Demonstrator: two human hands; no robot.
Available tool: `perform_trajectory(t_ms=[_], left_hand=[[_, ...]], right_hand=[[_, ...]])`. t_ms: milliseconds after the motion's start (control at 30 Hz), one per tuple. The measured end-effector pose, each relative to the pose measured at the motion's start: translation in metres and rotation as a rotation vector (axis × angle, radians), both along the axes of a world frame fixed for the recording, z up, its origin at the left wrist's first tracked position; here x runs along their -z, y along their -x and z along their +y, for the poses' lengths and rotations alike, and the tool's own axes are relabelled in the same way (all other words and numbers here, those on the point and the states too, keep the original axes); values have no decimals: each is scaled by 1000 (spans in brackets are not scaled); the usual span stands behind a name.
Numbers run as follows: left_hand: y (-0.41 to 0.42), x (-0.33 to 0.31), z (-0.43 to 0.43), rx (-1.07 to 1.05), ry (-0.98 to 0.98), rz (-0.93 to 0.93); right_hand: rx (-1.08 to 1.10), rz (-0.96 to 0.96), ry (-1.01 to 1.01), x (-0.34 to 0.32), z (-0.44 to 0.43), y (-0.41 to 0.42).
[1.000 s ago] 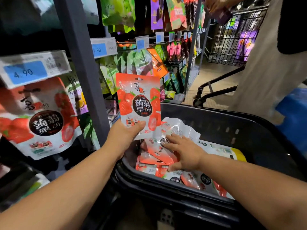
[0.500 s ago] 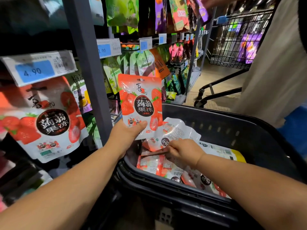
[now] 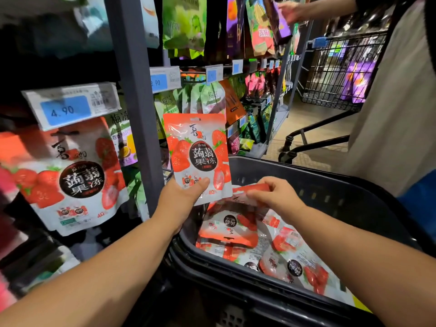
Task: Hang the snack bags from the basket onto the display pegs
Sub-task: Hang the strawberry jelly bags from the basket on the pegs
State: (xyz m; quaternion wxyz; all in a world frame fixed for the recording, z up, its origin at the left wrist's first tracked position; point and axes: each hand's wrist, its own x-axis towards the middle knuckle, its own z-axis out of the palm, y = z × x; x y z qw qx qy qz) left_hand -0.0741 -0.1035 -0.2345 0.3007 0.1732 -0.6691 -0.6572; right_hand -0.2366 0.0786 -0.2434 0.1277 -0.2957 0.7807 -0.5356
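Left hand [image 3: 182, 197] grips flat glossy red-white strawberry pouch [image 3: 197, 156] upright; right hand [image 3: 274, 197] pinches crinkled foil pouch edge [image 3: 250, 188] above dark perforated plastic basket [image 3: 330, 197].

A grey shelving post [image 3: 135, 102] stands left of centre, a price label [image 3: 68, 107] (4.90) at left; tan floor [image 3: 306, 123] and a wire cart [image 3: 335, 74] upper right.
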Motion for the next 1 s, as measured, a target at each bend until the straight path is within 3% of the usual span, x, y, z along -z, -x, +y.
perform_trajectory(t_ms=[467,833,1000], left_hand=[[1,1,3,-140,66,-39],[-2,-6,10,-105,207,-97],[-1,-4,10,-97,228,-118]], right_hand=[[4,-362,476,-47,21,25],[100,-331,346,-7,15,24],[-18,-431,151,16,20,16]])
